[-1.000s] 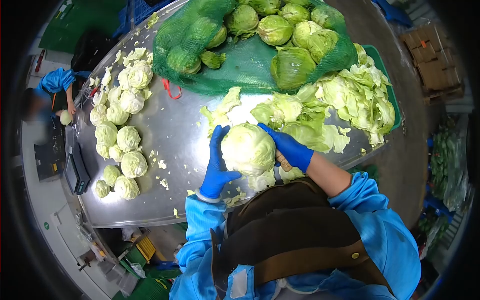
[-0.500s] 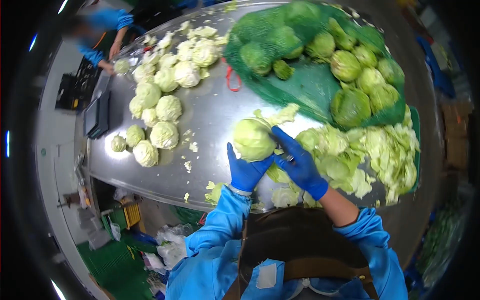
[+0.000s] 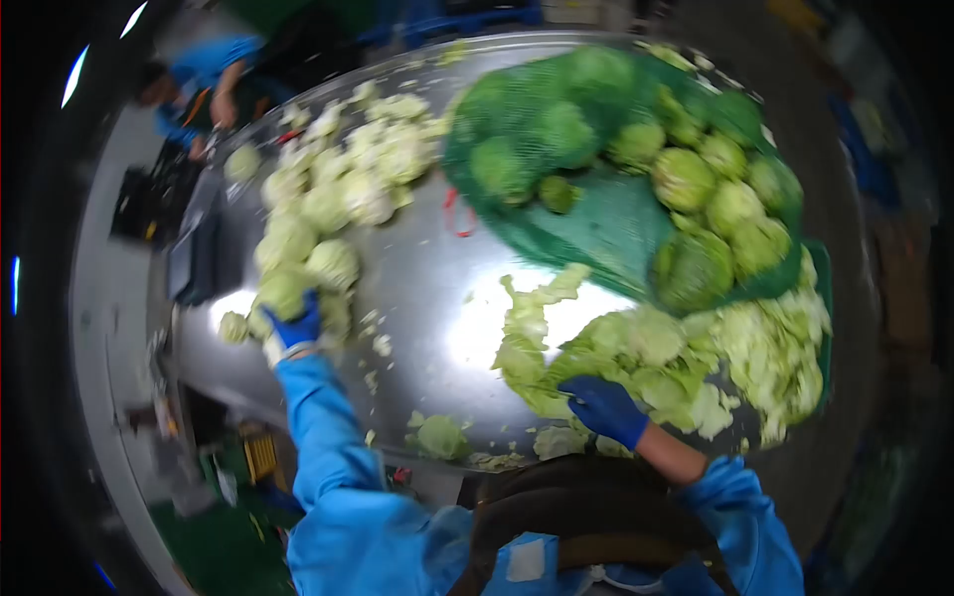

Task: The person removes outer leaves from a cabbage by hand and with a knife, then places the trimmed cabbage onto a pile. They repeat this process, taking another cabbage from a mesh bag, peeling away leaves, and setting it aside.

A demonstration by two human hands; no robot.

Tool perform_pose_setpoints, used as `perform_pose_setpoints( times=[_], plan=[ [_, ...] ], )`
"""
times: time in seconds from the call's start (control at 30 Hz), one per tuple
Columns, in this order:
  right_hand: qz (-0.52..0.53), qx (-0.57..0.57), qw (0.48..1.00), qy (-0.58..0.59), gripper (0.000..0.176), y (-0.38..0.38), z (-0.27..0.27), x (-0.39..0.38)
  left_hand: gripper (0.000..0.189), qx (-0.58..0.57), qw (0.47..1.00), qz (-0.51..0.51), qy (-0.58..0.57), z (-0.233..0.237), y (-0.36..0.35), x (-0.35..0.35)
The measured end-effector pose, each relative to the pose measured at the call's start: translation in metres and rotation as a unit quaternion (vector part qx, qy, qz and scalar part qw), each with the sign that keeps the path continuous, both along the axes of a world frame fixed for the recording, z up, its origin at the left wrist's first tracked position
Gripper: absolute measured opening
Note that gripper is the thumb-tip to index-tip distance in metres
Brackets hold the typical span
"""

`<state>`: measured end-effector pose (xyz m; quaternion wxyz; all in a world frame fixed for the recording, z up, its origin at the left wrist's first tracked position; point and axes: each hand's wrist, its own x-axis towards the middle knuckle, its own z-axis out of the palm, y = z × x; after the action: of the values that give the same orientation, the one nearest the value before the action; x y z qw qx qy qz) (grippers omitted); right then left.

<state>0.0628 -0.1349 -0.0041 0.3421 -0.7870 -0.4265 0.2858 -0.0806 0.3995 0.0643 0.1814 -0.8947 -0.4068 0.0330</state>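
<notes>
My left hand (image 3: 297, 326), in a blue glove, reaches to the pile at the left of the metal table (image 3: 427, 288). Its fingers are round the near side of a pale green cabbage (image 3: 284, 287), which lies against other trimmed cabbages (image 3: 333, 263). Over the loose outer leaves (image 3: 532, 372) at the table's near side is my right hand (image 3: 604, 409), also gloved in blue. The fingers of that hand are curled closed; whatever may be in them is hidden and blurred.
A green mesh bag (image 3: 606, 228) with several untrimmed cabbages (image 3: 686, 179) lies at the far right. Leaf scraps (image 3: 765, 338) are heaped beside a green tray (image 3: 823, 260). A red loop (image 3: 457, 214) rests mid-table. Another person (image 3: 214, 74) works at the far left corner.
My left hand has carried the cabbage from the middle of the table to the pile at left. My right hand has come away from it and dropped nearer to me, over the leaves.
</notes>
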Motion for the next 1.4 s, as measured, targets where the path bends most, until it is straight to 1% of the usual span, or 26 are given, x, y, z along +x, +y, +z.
perform_pose_setpoints(
  times=[0.03,0.07,0.1,0.13,0.2,0.27,0.33,0.43,0.47,0.53,0.57,0.6,0.63,0.67,0.7,0.73,0.83,0.93,1.03,1.1,1.17,1.2,1.23,1.3,1.37,1.4],
  plan=[
    [0.017,0.027,0.997,-0.070,0.032,-0.001,-0.010,0.001,0.052,-0.059,0.984,-0.098,-0.135,-0.007,0.028,-0.012],
    [0.063,0.004,0.994,-0.092,0.035,0.006,-0.012,0.004,0.047,-0.106,0.940,-0.125,-0.298,-0.014,0.038,-0.017],
    [0.108,-0.018,0.988,-0.111,0.039,0.018,-0.012,0.006,0.051,-0.066,0.955,-0.126,-0.259,-0.010,0.047,-0.017],
    [0.123,0.019,0.976,-0.177,0.040,0.028,-0.011,0.007,0.051,-0.077,0.941,-0.074,-0.322,-0.021,0.061,-0.020],
    [0.130,0.027,0.956,-0.262,0.041,0.039,-0.017,0.001,0.048,-0.170,0.865,-0.033,-0.471,-0.049,0.086,-0.019],
    [0.124,-0.015,0.946,-0.300,0.039,0.047,-0.038,0.000,0.041,-0.344,0.672,0.060,-0.653,-0.059,0.086,0.017],
    [0.097,-0.031,0.950,-0.294,0.040,0.040,-0.051,-0.005,0.036,-0.488,0.353,0.264,-0.753,-0.057,0.060,0.056],
    [0.100,-0.082,0.953,-0.275,0.044,0.010,-0.046,-0.004,0.032,-0.688,0.469,0.010,-0.554,-0.071,-0.071,0.127],
    [0.103,-0.091,0.952,-0.275,0.045,-0.007,-0.048,-0.004,0.032,-0.753,0.434,0.039,-0.493,-0.076,-0.112,0.159],
    [0.114,-0.121,0.949,-0.268,0.049,-0.044,-0.048,0.002,0.039,-0.800,0.450,-0.026,-0.395,-0.080,-0.214,0.213],
    [0.123,-0.142,0.949,-0.254,0.052,-0.065,-0.046,0.005,0.046,-0.831,0.422,-0.029,-0.361,-0.065,-0.265,0.239],
    [0.129,-0.145,0.946,-0.260,0.054,-0.088,-0.051,0.012,0.055,-0.828,0.450,-0.005,-0.335,-0.077,-0.304,0.267],
    [0.135,-0.148,0.943,-0.265,0.057,-0.110,-0.057,0.019,0.063,-0.835,0.441,0.003,-0.329,-0.072,-0.347,0.288],
    [0.086,-0.135,0.971,-0.180,0.058,-0.125,-0.058,0.027,0.070,-0.833,0.451,-0.047,-0.318,-0.068,-0.384,0.306],
    [0.031,-0.114,0.988,-0.096,0.059,-0.140,-0.059,0.035,0.079,-0.798,0.512,-0.107,-0.300,-0.065,-0.417,0.325],
    [-0.082,-0.074,0.990,0.084,0.059,-0.153,-0.050,0.051,0.086,-0.754,0.540,-0.179,-0.328,-0.058,-0.445,0.336],
    [-0.066,-0.133,0.988,-0.046,0.060,-0.191,-0.057,0.063,0.089,-0.596,0.723,-0.277,-0.211,-0.050,-0.473,0.359],
    [-0.025,-0.081,0.976,-0.199,0.062,-0.203,-0.078,0.062,0.086,-0.714,0.587,-0.261,-0.279,-0.098,-0.454,0.358],
    [-0.035,-0.196,0.980,0.009,0.056,-0.175,-0.006,0.066,0.099,-0.787,0.470,-0.249,-0.313,-0.113,-0.424,0.320],
    [-0.126,-0.099,0.987,-0.025,0.051,-0.157,0.035,0.065,0.108,-0.794,0.478,-0.191,-0.325,-0.077,-0.416,0.282],
    [-0.262,0.012,0.965,-0.029,0.052,-0.138,0.069,0.072,0.113,-0.789,0.466,-0.201,-0.346,-0.102,-0.404,0.246],
    [-0.329,-0.020,0.942,0.063,0.056,-0.127,0.094,0.081,0.116,-0.785,0.461,-0.206,-0.359,-0.116,-0.397,0.230],
    [-0.339,0.014,0.940,0.033,0.058,-0.117,0.094,0.089,0.123,-0.808,0.405,-0.208,-0.373,-0.125,-0.399,0.215],
    [-0.357,0.080,0.931,-0.020,0.064,-0.097,0.069,0.105,0.127,-0.834,0.358,-0.157,-0.390,-0.140,-0.404,0.193],
    [-0.309,0.101,0.942,-0.087,0.070,-0.079,0.000,0.120,0.128,-0.803,0.348,-0.238,-0.421,-0.166,-0.407,0.194],
    [-0.337,0.086,0.934,-0.083,0.068,-0.067,0.009,0.119,0.126,-0.808,0.364,-0.206,-0.415,-0.161,-0.405,0.195]
  ],
)
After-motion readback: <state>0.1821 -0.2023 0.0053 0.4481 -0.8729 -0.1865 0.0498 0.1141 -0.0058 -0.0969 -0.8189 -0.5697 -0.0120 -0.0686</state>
